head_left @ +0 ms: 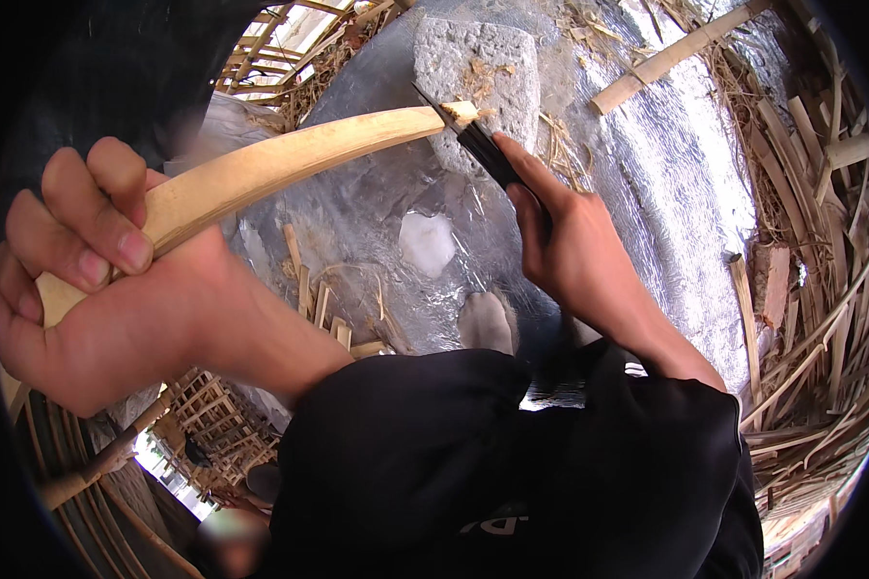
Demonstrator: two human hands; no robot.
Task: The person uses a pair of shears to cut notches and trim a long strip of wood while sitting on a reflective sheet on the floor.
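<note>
A pale strip of split bamboo [294, 162] runs from the left side of the view to the upper middle. My left hand [126, 261] is closed round its near end, fingers curled over the top. At the strip's far end a dark knife blade [444, 114] lies across it, touching, with frayed fibres beside the cut. The knife's black handle [488, 157] is gripped by my right hand [565, 227]. Below the blade sits a rough grey block [507, 72] with shavings on it; whether the strip touches the block I cannot tell.
Silvery foil sheeting [666, 232] covers the ground under the block. A flat bamboo piece [681, 56] lies at the upper right. Piles of bamboo strips [826, 232] line the right side. A woven bamboo basket [222, 425] is at the lower left, near a person's blurred head [232, 540].
</note>
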